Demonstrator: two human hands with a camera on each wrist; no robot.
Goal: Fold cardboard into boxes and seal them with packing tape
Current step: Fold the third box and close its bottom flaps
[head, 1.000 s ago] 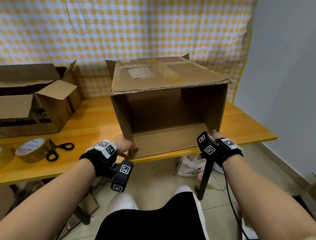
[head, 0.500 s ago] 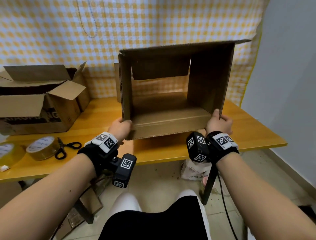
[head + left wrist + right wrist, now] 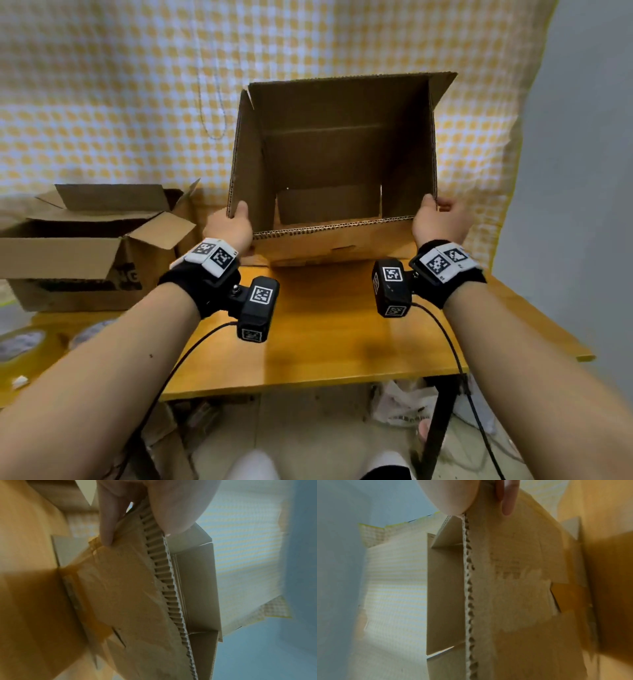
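A person's left hand (image 3: 230, 229) and right hand (image 3: 439, 222) each pinch a near corner of an open cardboard box (image 3: 337, 164), holding it tilted between them above the wooden table (image 3: 329, 346), thumbs inside the rim.

Wooden tabletop (image 3: 335, 346), orange-yellow, on a dark leg at front right. Far left: open cardboard box (image 3: 78, 260), flaps up, sitting on it. Left edge: two tape rolls (image 3: 20, 342), blurred. Small white scrap (image 3: 19, 381) near the front-left edge. Plastic bag (image 3: 404, 404) on the floor below.
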